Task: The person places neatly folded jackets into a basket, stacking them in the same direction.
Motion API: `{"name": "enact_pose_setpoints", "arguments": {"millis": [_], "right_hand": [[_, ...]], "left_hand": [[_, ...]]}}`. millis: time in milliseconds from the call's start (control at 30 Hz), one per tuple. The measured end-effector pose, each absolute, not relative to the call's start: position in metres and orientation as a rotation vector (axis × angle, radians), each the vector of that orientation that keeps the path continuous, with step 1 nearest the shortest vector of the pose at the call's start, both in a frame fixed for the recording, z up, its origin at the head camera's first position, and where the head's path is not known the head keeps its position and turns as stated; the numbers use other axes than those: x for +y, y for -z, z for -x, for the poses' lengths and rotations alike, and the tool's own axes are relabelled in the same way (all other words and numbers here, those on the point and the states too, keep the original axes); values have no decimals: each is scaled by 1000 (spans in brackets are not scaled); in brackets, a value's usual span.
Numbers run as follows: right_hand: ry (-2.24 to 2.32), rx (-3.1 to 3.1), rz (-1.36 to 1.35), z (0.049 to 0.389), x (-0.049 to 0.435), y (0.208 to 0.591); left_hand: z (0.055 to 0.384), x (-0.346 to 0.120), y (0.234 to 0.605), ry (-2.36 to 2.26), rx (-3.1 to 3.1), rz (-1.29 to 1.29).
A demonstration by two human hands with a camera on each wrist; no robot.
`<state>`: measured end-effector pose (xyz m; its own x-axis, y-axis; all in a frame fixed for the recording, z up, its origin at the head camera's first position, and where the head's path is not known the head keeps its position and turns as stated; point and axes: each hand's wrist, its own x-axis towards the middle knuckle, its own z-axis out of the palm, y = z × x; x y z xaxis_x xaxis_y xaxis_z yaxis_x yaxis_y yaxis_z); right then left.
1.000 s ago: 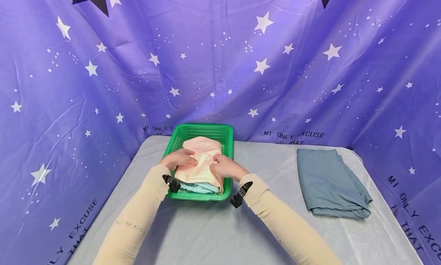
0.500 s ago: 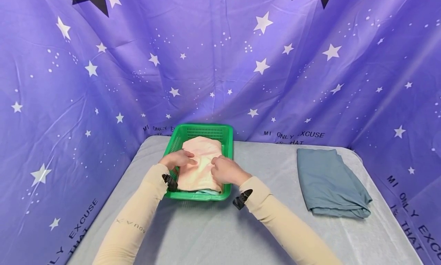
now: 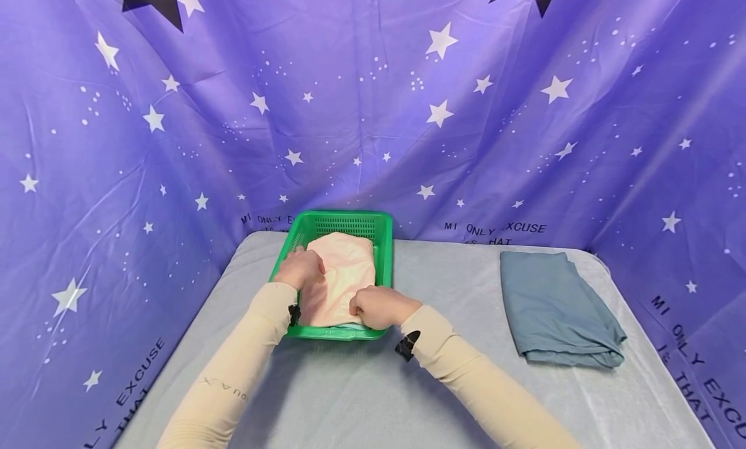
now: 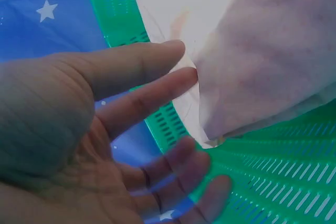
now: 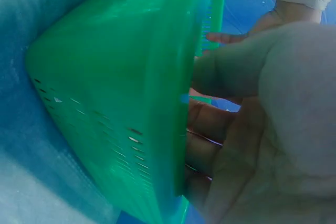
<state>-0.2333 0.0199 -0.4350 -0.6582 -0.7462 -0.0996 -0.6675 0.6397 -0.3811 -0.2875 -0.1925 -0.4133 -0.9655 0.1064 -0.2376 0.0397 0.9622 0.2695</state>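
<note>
Between left hand [image 3: 300,269], loosely spread, and right hand [image 3: 382,306], grip unclear, lies pink cloth [image 3: 342,265].

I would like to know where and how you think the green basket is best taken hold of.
I'd grip the green basket by its rim, reaching in from its left and right sides, fingers hooked under the lip. The right wrist view shows the rim standing out from walls that narrow toward the table, which should give a catch clear of the peach cloth inside.
</note>
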Motion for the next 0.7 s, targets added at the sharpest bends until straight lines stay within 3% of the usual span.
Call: {"name": "enact_pose_setpoints", "arguments": {"millis": [700], "right_hand": [[234, 2536, 1147, 236, 15, 436]], "left_hand": [[298, -198, 428, -372, 2619, -171]]}}
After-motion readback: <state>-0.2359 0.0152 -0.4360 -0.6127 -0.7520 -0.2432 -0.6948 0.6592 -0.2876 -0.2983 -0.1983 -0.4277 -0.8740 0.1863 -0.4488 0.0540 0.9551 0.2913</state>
